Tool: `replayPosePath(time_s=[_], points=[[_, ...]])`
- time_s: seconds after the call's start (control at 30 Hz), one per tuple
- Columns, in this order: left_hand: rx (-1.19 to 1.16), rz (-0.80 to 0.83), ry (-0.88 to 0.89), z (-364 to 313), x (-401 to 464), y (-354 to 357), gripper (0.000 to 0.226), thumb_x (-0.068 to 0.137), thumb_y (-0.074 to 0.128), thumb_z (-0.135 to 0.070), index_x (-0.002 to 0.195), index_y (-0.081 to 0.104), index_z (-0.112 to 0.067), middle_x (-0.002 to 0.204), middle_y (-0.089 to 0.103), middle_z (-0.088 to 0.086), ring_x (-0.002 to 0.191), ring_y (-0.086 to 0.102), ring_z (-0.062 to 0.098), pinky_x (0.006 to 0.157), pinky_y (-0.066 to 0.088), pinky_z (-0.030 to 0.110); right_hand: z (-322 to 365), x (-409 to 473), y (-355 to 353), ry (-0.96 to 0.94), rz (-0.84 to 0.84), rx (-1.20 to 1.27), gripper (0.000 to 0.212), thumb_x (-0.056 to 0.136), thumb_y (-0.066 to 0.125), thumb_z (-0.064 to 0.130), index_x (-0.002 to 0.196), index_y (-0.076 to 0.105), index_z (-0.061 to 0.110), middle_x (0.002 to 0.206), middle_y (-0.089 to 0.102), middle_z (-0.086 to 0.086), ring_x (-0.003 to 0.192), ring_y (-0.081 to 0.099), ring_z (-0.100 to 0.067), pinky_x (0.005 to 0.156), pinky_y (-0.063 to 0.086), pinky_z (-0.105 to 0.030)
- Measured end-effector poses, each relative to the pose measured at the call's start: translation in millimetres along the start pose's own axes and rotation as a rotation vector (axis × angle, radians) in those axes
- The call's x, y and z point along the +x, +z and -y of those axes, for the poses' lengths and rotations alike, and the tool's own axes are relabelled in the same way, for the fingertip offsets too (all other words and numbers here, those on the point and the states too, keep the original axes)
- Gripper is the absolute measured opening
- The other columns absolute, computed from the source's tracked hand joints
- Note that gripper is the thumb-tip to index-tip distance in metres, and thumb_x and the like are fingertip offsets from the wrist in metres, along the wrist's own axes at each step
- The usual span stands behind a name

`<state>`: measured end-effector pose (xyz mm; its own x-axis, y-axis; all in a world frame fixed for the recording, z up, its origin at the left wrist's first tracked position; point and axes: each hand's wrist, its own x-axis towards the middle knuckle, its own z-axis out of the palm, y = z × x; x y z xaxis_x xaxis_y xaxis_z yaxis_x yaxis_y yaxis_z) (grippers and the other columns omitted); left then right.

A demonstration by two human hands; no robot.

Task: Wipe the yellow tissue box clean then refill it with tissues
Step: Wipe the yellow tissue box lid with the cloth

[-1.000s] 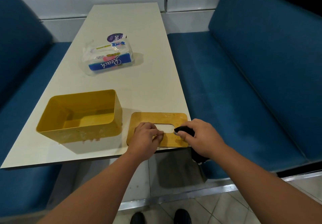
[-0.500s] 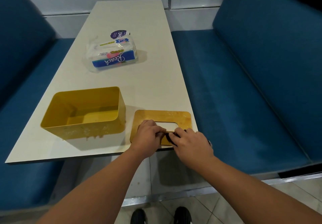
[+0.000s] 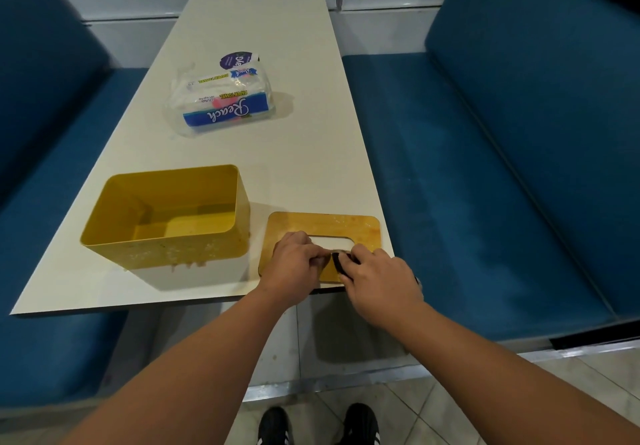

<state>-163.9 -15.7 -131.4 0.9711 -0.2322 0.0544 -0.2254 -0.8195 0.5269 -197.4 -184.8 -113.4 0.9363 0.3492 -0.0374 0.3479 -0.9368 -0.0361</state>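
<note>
so we were partway through the wiping, as far as we could judge. the yellow tissue box (image 3: 166, 217) stood open and empty on the table (image 3: 294, 153), near its front edge, with pale smears along its front wall, so it looked to us not yet clean. its lid (image 3: 323, 228) lay flat just beside the box, at the table's near right corner. our left hand (image 3: 296, 261) had its fingers curled down on the lid by the slot, steadying it. our right hand (image 3: 379, 280) gripped a dark cloth (image 3: 341, 264) with curled fingers and pressed it to the lid's near edge. the pack of tissues (image 3: 221, 99) sat sealed farther up the table, well apart from the box, so the refill remained undone.

most of the cloth was hidden under our right hand, and we could not tell its size. our hands covered the lid's near half, so whether that part was clean stayed unclear. whether our left fingers hooked into the slot we could not make out.
</note>
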Motion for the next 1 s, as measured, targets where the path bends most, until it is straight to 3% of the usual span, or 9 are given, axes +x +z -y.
replayPosePath(time_s=[0.1, 0.27, 0.4, 0.53, 0.7, 0.83, 0.9, 1.0], points=[[-0.016, -0.008, -0.014, 1.5, -0.2, 0.9, 0.022, 0.094, 0.059, -0.021, 0.111, 0.072, -0.02, 0.096, 0.056, -0.002, 0.101, 0.047, 0.017, 0.085, 0.038, 0.024, -5.1, -16.5, 5.8, -0.062, -0.038, -0.024, 0.037, 0.093, 0.053, 0.043, 0.124, 0.062, 0.024, 0.101, 0.059, 0.002, 0.073, 0.057, -0.02, 0.051, 0.036, -0.031], [0.003, 0.006, -0.037, 0.1, -0.5, 1.2, 0.022, 0.094, 0.058, -0.023, 0.112, 0.071, -0.021, 0.096, 0.052, -0.007, 0.102, 0.046, 0.015, 0.088, 0.043, 0.028, -17.1, -5.4, 3.7, 0.097, -0.081, 0.015, 0.041, 0.101, 0.034, 0.043, 0.136, 0.05, 0.029, 0.116, 0.053, 0.003, 0.088, 0.054, -0.021, 0.061, 0.033, -0.031], [-0.005, -0.01, -0.027, -0.5, -0.8, 0.2, 0.023, 0.094, 0.058, -0.024, 0.112, 0.071, -0.02, 0.096, 0.054, -0.005, 0.101, 0.045, 0.015, 0.085, 0.039, 0.024, -13.0, -17.3, 11.9, -0.021, -0.085, -0.009, 0.034, 0.094, 0.052, 0.045, 0.117, 0.068, 0.025, 0.092, 0.058, 0.004, 0.062, 0.053, -0.017, 0.046, 0.026, -0.027], [0.001, -0.015, -0.039, -2.3, -1.6, -0.3, 0.024, 0.095, 0.057, -0.026, 0.114, 0.071, -0.02, 0.099, 0.056, -0.004, 0.102, 0.045, 0.013, 0.084, 0.035, 0.021, -25.6, -10.8, 9.8, 0.114, -0.139, 0.085, 0.033, 0.097, 0.046, 0.043, 0.12, 0.065, 0.027, 0.097, 0.058, 0.005, 0.066, 0.05, -0.016, 0.05, 0.028, -0.028], [0.007, -0.017, -0.042, -1.0, -1.9, 0.5, 0.024, 0.096, 0.056, -0.027, 0.114, 0.071, -0.021, 0.097, 0.054, -0.007, 0.102, 0.044, 0.012, 0.084, 0.033, 0.02, -18.2, -18.5, 8.1, -0.072, -0.106, -0.036, 0.027, 0.085, 0.069, 0.039, 0.105, 0.072, 0.021, 0.08, 0.059, 0.004, 0.049, 0.05, -0.016, 0.037, 0.024, -0.024], [0.018, -0.019, -0.044, -1.2, -1.7, 0.7, 0.025, 0.097, 0.054, -0.028, 0.116, 0.07, -0.023, 0.097, 0.048, -0.012, 0.099, 0.038, 0.006, 0.083, 0.03, 0.018, -31.0, -10.2, 6.8, 0.087, -0.107, 0.065, 0.026, 0.092, 0.059, 0.039, 0.113, 0.067, 0.026, 0.091, 0.057, 0.006, 0.059, 0.048, -0.014, 0.043, 0.02, -0.023], [0.028, -0.019, -0.035, -0.4, -1.4, 0.9, 0.025, 0.096, 0.054, -0.028, 0.115, 0.07, -0.023, 0.096, 0.049, -0.011, 0.098, 0.039, 0.007, 0.083, 0.031, 0.018, -21.1, -10.4, 8.7, 0.033, -0.085, 0.029, 0.028, 0.091, 0.061, 0.039, 0.115, 0.066, 0.025, 0.092, 0.057, 0.005, 0.06, 0.049, -0.014, 0.043, 0.023, -0.024], [0.022, -0.021, -0.024, 0.6, -1.3, 1.6, 0.024, 0.096, 0.056, -0.027, 0.114, 0.071, -0.021, 0.095, 0.051, -0.009, 0.1, 0.044, 0.011, 0.083, 0.032, 0.019, -7.6, -12.8, 13.1, -0.082, -0.087, -0.042, 0.027, 0.079, 0.076, 0.037, 0.1, 0.073, 0.02, 0.078, 0.057, 0.003, 0.049, 0.05, -0.016, 0.038, 0.021, -0.023]])
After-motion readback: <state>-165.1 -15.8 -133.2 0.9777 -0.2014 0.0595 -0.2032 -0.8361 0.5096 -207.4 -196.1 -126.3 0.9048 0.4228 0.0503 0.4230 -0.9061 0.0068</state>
